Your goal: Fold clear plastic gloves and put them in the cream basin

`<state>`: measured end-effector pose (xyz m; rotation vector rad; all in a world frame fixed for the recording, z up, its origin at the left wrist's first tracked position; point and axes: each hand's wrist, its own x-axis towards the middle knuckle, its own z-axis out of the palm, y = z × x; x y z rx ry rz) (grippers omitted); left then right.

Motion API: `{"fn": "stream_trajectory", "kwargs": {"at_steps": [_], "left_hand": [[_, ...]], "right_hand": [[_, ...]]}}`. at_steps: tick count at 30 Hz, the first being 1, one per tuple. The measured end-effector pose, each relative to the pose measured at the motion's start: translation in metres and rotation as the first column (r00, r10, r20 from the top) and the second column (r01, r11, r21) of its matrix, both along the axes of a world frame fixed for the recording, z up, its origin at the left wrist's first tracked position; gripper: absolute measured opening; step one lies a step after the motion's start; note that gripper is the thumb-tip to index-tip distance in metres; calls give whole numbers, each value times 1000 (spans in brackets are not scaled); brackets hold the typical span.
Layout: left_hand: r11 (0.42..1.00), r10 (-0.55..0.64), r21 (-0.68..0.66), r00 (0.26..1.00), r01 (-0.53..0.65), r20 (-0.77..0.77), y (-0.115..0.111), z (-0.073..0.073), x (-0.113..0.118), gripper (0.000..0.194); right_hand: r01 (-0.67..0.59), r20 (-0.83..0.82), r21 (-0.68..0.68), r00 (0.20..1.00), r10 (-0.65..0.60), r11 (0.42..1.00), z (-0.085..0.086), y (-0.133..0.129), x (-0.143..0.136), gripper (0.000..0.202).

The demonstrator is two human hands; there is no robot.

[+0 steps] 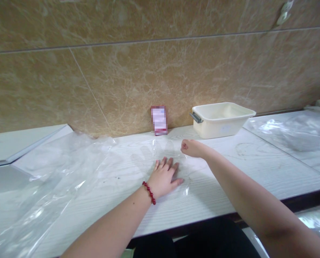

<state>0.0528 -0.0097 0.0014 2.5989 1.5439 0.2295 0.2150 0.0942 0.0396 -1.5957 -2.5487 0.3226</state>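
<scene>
My left hand (164, 177), with a red bead bracelet (149, 192) at the wrist, lies flat with its fingers spread. It presses on a thin, clear piece of plastic film (187, 190) on the white table; the outline of the film is hard to make out. Just beyond it and to the right, my right hand (191, 147) is closed in a pinch at the film's far right edge. Its fingertips are curled away from view.
A large clear plastic sheet (49, 179) covers the table's left, beside a white panel (25, 141). Against the tiled wall stand a small red-edged card (159, 120) and a cream tub (219, 127) with a grey handle. More clear plastic (305, 129) lies far right.
</scene>
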Motion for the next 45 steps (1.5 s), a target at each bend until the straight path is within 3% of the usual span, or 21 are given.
{"fn": "stream_trajectory", "kwargs": {"at_steps": [5, 8, 10, 12, 16, 19, 21, 25, 29, 34, 39, 45], "left_hand": [[1000, 7, 24, 997, -9, 77, 2, -2, 1, 57], [994, 51, 76, 946, -79, 319, 7, 1, 0, 42], [983, 131, 37, 827, -180, 547, 11, 3, -2, 34], [966, 242, -119, 651, -227, 720, 16, 4, -4, 31], [883, 448, -468, 346, -28, 824, 19, 5, -2, 33], [821, 539, -565, 217, 81, 814, 18, 7, 1, 31], [796, 577, -598, 184, 87, 795, 18, 7, 2, 27], [791, 594, -611, 198, 35, 780, 20, 7, 0, 17], [793, 602, -605, 246, -71, 759, 24, 2, -5, 13], [850, 522, -487, 450, -203, 725, 27, -8, -13, 8], [873, 474, -446, 556, -198, 683, 26, -9, -15, 24], [853, 500, -476, 592, -212, 632, 25, -3, -13, 22]], "right_hand": [[-100, -240, -2, 966, 96, 995, 1, -8, -4, 20], [-150, -333, -2, 933, 140, 989, 2, -14, -8, 18], [-186, -376, 4, 910, 174, 983, 3, -18, -11, 18], [-221, -400, 15, 893, 208, 975, 4, -21, -13, 19], [-271, -405, 20, 878, 256, 962, 4, -27, -18, 20], [-301, -387, 3, 879, 279, 954, 2, -30, -21, 24], [-311, -369, -25, 886, 280, 950, 2, -32, -22, 26], [-389, -378, -107, 867, 325, 915, 9, -34, -19, 28], [-400, -305, -57, 880, 366, 915, 19, -27, -8, 21], [-381, -16, -50, 924, 381, 923, 22, -16, 5, 22], [-418, 26, -108, 906, 423, 902, 18, -16, 4, 31], [-425, 63, -183, 895, 442, 886, 11, -14, 1, 39]]}}
